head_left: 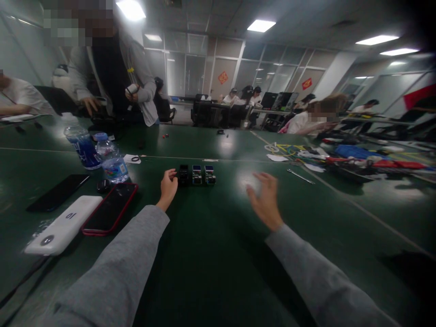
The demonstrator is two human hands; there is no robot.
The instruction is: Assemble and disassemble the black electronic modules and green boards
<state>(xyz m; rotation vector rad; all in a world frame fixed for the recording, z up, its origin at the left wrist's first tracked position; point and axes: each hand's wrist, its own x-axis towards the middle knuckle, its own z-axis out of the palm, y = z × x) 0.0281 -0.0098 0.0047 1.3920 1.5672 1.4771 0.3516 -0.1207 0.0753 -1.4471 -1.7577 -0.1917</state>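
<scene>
Three small dark box-like devices (196,175) stand in a row on the green table (211,236), two of them with bluish tops. My left hand (168,186) rests on the table with fingers curled, its fingertips touching the leftmost black device (183,174). My right hand (264,200) hovers above the table to the right of the row, fingers spread and slightly blurred, holding nothing. Both arms wear grey sleeves.
At left lie a red-cased phone (109,208), a white power bank (63,225), a black phone (57,192) and two water bottles (111,159). A person in a grey jacket (112,77) stands at far left. Cables and tools (344,156) clutter the right side.
</scene>
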